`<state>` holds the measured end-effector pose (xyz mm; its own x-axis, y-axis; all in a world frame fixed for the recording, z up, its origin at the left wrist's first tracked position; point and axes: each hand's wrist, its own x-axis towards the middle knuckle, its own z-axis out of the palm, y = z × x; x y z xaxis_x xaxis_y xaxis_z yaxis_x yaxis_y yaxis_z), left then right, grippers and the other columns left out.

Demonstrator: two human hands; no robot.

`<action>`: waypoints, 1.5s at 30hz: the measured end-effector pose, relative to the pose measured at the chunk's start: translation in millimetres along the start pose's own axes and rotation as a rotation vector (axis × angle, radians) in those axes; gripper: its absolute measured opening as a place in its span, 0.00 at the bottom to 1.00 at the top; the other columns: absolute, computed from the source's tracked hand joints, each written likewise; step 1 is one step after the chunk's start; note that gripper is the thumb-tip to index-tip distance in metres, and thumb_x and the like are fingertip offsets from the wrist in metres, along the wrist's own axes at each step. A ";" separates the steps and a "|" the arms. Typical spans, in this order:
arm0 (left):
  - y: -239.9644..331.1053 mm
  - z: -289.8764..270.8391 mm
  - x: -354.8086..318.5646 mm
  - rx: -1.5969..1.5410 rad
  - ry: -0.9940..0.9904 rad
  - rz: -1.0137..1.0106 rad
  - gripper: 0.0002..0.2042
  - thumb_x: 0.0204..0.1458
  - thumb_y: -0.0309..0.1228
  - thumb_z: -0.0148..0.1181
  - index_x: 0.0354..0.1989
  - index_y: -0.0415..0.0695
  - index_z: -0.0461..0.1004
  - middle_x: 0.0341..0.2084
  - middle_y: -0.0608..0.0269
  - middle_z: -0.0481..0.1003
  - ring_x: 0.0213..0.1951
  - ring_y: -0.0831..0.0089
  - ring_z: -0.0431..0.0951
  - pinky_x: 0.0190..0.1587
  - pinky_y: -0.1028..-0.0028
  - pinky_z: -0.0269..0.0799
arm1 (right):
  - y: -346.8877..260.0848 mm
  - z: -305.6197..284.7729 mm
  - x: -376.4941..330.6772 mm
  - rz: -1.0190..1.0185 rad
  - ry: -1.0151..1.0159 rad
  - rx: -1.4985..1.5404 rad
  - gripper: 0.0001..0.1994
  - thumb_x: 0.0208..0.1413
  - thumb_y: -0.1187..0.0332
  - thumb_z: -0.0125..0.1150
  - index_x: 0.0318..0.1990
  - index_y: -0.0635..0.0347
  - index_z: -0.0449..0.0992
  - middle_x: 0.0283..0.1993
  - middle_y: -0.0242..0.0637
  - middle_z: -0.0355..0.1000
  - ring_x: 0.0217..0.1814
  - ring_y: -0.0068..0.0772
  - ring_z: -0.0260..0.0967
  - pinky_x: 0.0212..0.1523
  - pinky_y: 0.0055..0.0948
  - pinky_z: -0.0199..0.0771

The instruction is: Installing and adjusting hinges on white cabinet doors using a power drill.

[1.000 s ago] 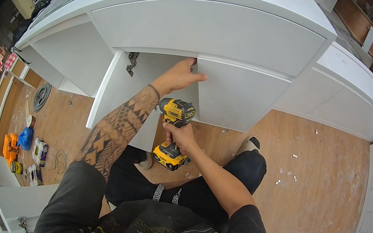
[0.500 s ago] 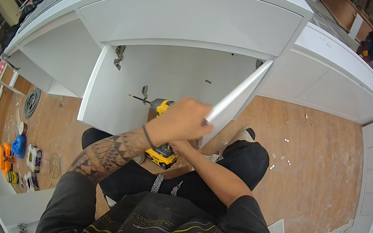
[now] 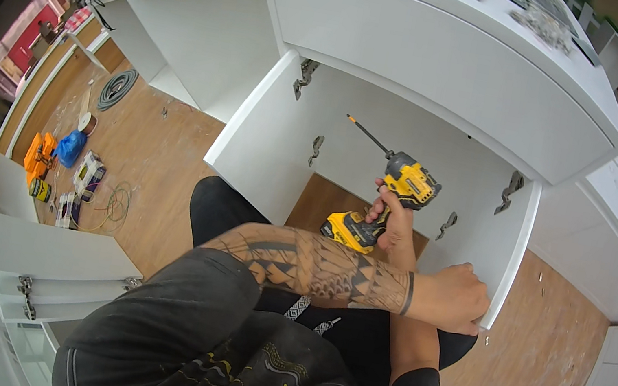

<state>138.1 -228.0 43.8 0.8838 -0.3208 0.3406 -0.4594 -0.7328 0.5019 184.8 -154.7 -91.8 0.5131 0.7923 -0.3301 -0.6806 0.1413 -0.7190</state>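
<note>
A yellow-and-black cordless drill [image 3: 412,182] with a long bit is in my right hand [image 3: 396,223], whose fingers wrap round its grip. The bit slants up and left, in front of the cabinet opening, touching nothing that I can see. Over the right forearm crosses my tattooed left arm. At its end my left hand [image 3: 449,297] is closed at the lower edge of the right white cabinet door [image 3: 509,253]; the fingertips are partly hidden. Opposite, the left cabinet door [image 3: 254,130] also stands swung out. Metal hinges [image 3: 509,191] show on both doors.
Loose hardware and a clear bag [image 3: 543,26] lie on the white countertop. At left on the wooden floor are a coiled hose [image 3: 117,90], a blue bag [image 3: 70,148] and an orange case [image 3: 39,155]. A loose hinged panel [image 3: 69,262] is lower left. White cabinets [image 3: 599,236] stand right.
The right door has swung wider, pulled outward by my left hand. My right hand with the drill has come into fuller view, before the opening. The view has turned to the left.
</note>
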 end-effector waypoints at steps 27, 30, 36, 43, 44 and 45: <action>-237.2 -466.6 -110.5 0.795 0.575 -0.483 0.35 0.68 0.54 0.46 0.77 0.45 0.53 0.72 0.46 0.59 0.69 0.50 0.61 0.73 0.52 0.50 | -41.8 36.9 114.3 0.070 -0.080 -0.118 0.17 0.62 0.58 0.68 0.46 0.64 0.78 0.18 0.25 0.63 0.17 0.20 0.61 0.21 0.24 0.65; -234.1 -466.6 -108.4 0.790 0.581 -0.543 0.35 0.68 0.54 0.46 0.77 0.45 0.53 0.72 0.47 0.59 0.69 0.50 0.62 0.73 0.53 0.50 | -41.5 35.9 117.1 0.081 -0.089 -0.096 0.16 0.61 0.60 0.69 0.46 0.64 0.78 0.18 0.25 0.63 0.17 0.20 0.61 0.21 0.25 0.65; -234.1 -466.5 -109.4 0.785 0.599 -0.560 0.36 0.68 0.53 0.47 0.77 0.42 0.54 0.70 0.46 0.62 0.67 0.50 0.64 0.72 0.54 0.52 | -42.7 38.5 116.3 0.094 -0.097 -0.120 0.15 0.60 0.62 0.69 0.47 0.64 0.78 0.18 0.25 0.63 0.17 0.20 0.61 0.21 0.25 0.66; -235.7 -465.5 -107.2 0.745 0.632 -0.484 0.36 0.68 0.54 0.48 0.77 0.42 0.54 0.68 0.44 0.64 0.66 0.50 0.64 0.72 0.54 0.52 | -42.3 41.2 114.7 0.117 -0.076 -0.145 0.14 0.61 0.61 0.69 0.46 0.63 0.78 0.18 0.26 0.64 0.17 0.20 0.61 0.21 0.25 0.65; -233.8 -464.4 -105.7 0.728 0.623 -0.528 0.37 0.67 0.54 0.48 0.77 0.42 0.54 0.68 0.45 0.64 0.67 0.50 0.64 0.72 0.54 0.52 | -42.6 40.9 114.3 0.108 -0.080 -0.144 0.14 0.61 0.61 0.69 0.46 0.62 0.78 0.18 0.25 0.63 0.17 0.20 0.61 0.21 0.25 0.65; -232.7 -462.3 -103.6 0.711 0.614 -0.572 0.37 0.67 0.54 0.48 0.77 0.42 0.54 0.68 0.45 0.63 0.67 0.50 0.63 0.72 0.55 0.51 | -43.0 39.6 113.6 0.107 -0.075 -0.146 0.14 0.61 0.61 0.69 0.46 0.62 0.78 0.18 0.25 0.63 0.17 0.20 0.61 0.21 0.25 0.65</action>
<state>112.6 253.1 259.3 0.6648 0.3848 0.6403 0.3337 -0.9198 0.2064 251.7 -47.3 -74.2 0.3975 0.8410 -0.3671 -0.6433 -0.0299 -0.7650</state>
